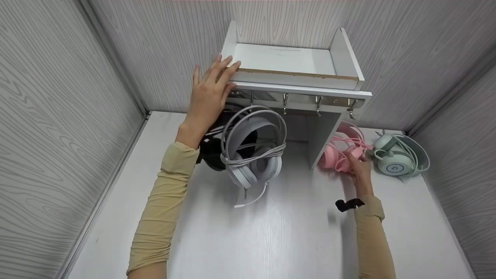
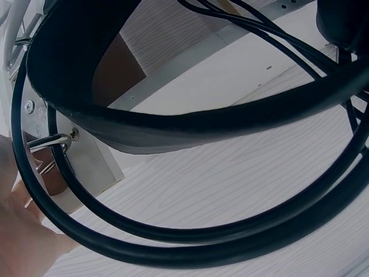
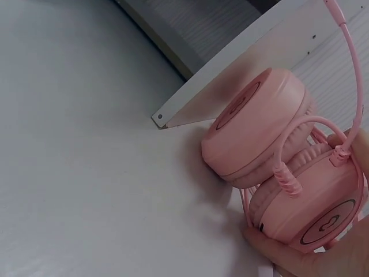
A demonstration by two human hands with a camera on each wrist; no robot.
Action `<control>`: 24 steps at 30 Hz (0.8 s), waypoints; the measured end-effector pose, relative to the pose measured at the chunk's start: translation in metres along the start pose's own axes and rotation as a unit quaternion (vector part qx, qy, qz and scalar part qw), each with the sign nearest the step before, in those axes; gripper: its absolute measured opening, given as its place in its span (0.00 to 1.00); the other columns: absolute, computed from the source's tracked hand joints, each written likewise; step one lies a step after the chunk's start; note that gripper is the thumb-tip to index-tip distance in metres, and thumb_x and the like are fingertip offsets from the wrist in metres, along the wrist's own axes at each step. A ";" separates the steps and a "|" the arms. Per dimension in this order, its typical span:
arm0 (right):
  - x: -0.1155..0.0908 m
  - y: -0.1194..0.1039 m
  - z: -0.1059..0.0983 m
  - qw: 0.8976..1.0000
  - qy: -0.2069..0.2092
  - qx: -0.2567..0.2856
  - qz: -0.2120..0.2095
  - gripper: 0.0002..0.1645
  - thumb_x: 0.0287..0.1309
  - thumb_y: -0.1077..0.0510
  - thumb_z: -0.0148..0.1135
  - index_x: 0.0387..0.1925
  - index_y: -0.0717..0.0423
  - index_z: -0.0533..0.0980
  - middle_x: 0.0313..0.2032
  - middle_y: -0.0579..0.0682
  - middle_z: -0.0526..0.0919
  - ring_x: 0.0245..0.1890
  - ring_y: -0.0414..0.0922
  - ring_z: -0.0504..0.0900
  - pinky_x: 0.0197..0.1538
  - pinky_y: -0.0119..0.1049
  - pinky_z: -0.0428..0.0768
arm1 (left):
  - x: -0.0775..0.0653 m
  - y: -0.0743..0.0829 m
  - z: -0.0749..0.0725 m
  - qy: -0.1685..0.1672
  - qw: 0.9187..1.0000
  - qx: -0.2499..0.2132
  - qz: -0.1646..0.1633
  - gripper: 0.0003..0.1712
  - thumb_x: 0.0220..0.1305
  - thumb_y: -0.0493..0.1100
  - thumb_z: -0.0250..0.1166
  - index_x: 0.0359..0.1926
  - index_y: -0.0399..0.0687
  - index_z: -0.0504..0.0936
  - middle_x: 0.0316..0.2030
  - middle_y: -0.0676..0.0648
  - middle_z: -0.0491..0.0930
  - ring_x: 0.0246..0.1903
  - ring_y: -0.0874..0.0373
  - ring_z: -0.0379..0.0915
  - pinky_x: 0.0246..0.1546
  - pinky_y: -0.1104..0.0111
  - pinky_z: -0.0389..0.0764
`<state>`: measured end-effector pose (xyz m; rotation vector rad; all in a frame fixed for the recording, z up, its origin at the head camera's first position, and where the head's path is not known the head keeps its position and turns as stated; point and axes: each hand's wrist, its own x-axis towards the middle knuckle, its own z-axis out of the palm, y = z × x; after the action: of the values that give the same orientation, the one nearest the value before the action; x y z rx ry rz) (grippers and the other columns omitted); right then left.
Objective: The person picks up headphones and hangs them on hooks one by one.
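Note:
My left hand (image 1: 207, 95) rests on the left end of a white shelf (image 1: 302, 82), fingers extended over its top edge and thumb at the front rail. Under that hand, black headphones (image 1: 213, 153) hang from a metal hook, their headband filling the left wrist view. Beside them hang white headphones (image 1: 254, 155) with the cable wrapped round and a microphone boom pointing down. At the right, my right hand (image 1: 360, 172) grips pink headphones (image 3: 259, 133) by one ear cup, close to the shelf's side panel. Their other cup sits against that panel near the tabletop.
Green headphones (image 1: 395, 157) lie on the white table (image 1: 279, 236), right of the pink pair. Several metal hooks (image 1: 285, 102) line the shelf's front rail. Wood-grain panels (image 1: 58, 155) enclose the table on the left, back and right.

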<state>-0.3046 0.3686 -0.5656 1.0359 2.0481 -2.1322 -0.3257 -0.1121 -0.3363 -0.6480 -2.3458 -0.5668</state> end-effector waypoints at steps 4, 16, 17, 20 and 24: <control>-0.004 -0.002 0.000 1.000 -0.001 0.025 0.016 0.58 0.62 0.47 0.67 0.81 0.55 0.43 0.73 0.55 0.58 0.51 0.39 0.73 0.46 0.31 0.84 | 0.000 0.000 0.000 0.000 1.000 0.000 -0.001 0.28 0.79 0.56 0.46 0.75 0.59 0.67 0.74 0.50 0.64 0.77 0.54 0.50 0.75 0.40 0.41; -0.022 0.006 -0.003 0.995 0.060 0.043 -0.061 0.57 0.59 0.48 0.70 0.80 0.48 0.47 0.72 0.52 0.57 0.56 0.40 0.70 0.49 0.29 0.83 | 0.001 0.001 0.003 -0.002 1.000 -0.004 0.002 0.28 0.79 0.56 0.46 0.75 0.59 0.67 0.74 0.49 0.65 0.77 0.54 0.50 0.75 0.39 0.40; -0.023 0.007 -0.003 0.995 0.071 0.038 -0.066 0.57 0.59 0.48 0.70 0.80 0.48 0.47 0.72 0.51 0.58 0.57 0.41 0.70 0.49 0.29 0.83 | 0.001 0.001 0.003 -0.001 1.000 -0.004 0.002 0.28 0.79 0.56 0.47 0.75 0.59 0.67 0.74 0.49 0.65 0.77 0.54 0.50 0.75 0.39 0.40; -0.027 0.007 -0.005 0.992 0.091 0.051 -0.077 0.56 0.58 0.48 0.70 0.79 0.47 0.49 0.70 0.49 0.58 0.58 0.41 0.69 0.46 0.28 0.83 | 0.001 0.001 0.002 0.002 1.000 -0.002 0.002 0.28 0.79 0.56 0.47 0.75 0.59 0.68 0.74 0.49 0.65 0.77 0.54 0.50 0.75 0.39 0.42; -0.034 0.006 -0.007 0.987 0.093 0.097 -0.092 0.54 0.57 0.49 0.71 0.78 0.47 0.51 0.67 0.47 0.59 0.54 0.39 0.69 0.39 0.25 0.82 | 0.000 0.000 0.000 0.004 1.000 -0.003 0.000 0.28 0.79 0.56 0.47 0.75 0.59 0.68 0.74 0.49 0.65 0.77 0.54 0.51 0.75 0.39 0.43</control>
<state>-0.2719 0.3589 -0.5553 1.1489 2.1254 -2.4549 -0.3260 -0.1124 -0.3365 -0.6471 -2.3383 -0.5748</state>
